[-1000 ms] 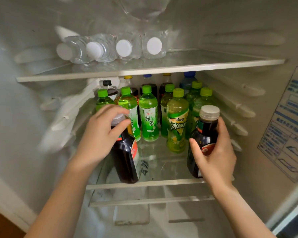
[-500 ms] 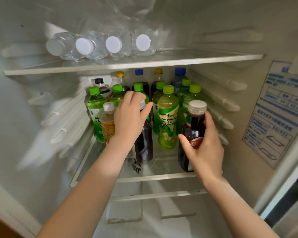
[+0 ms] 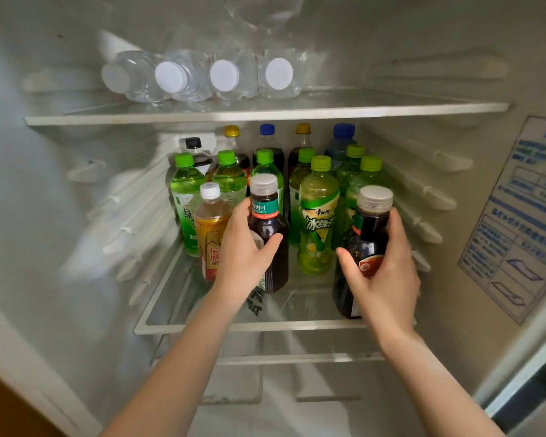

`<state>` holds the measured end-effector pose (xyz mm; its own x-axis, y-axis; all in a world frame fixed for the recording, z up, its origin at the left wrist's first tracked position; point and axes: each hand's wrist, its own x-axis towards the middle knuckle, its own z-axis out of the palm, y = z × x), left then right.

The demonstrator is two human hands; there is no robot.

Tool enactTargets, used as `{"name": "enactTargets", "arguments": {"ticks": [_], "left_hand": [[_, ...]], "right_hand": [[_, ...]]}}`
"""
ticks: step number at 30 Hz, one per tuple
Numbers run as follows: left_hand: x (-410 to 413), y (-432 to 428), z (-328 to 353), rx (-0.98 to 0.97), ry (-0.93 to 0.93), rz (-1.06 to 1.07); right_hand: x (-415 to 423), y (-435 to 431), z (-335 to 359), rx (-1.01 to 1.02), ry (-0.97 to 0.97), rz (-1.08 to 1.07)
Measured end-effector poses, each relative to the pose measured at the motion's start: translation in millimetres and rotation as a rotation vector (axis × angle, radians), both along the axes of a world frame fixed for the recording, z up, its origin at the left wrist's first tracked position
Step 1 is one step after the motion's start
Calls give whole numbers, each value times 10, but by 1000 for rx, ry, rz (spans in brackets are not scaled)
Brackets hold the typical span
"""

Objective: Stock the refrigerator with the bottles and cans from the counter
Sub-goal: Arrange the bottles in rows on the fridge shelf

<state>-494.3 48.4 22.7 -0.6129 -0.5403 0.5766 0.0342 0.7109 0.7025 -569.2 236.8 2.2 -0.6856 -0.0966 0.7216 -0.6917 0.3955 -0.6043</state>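
Inside the open refrigerator, my left hand (image 3: pixel 245 250) grips a dark tea bottle (image 3: pixel 267 222) with a grey cap, standing on the middle glass shelf (image 3: pixel 249 326). To its right, my right hand (image 3: pixel 382 266) grips a second dark bottle (image 3: pixel 368 234) with a grey cap, upright near the shelf's front right. An amber bottle (image 3: pixel 210 228) with a white cap stands just left of my left hand. A green iced-tea bottle (image 3: pixel 317 222) stands between the two dark bottles. Behind are several green-capped bottles (image 3: pixel 183 187) and dark soda bottles (image 3: pixel 267 137).
Several clear water bottles (image 3: pixel 223 75) lie on their sides on the upper shelf (image 3: pixel 265 113). Ribbed side walls flank the shelf. A printed label (image 3: pixel 524 216) is on the right wall. A lower rail (image 3: pixel 297 357) runs under the middle shelf.
My left hand slid from the cap down to the body of its dark bottle, which now stands further back beside the amber bottle. The right hand and its bottle stayed nearly in place.
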Motion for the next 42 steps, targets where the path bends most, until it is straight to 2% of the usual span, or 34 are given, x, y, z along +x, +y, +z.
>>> {"name": "enactTargets", "arguments": {"ticks": [4,7,13,42], "left_hand": [[-104,128,-88,-41,117,202],[-92,213,-205,4,140,172],[-57,222,-477,305,34,116],[-265,82,-552,162,24,184]], "right_hand": [[10,7,5,11,-5,8],[13,14,11,11,-5,10],[16,-1,7,8,-7,2],[43,-18,-1,-11,-34,3]]}}
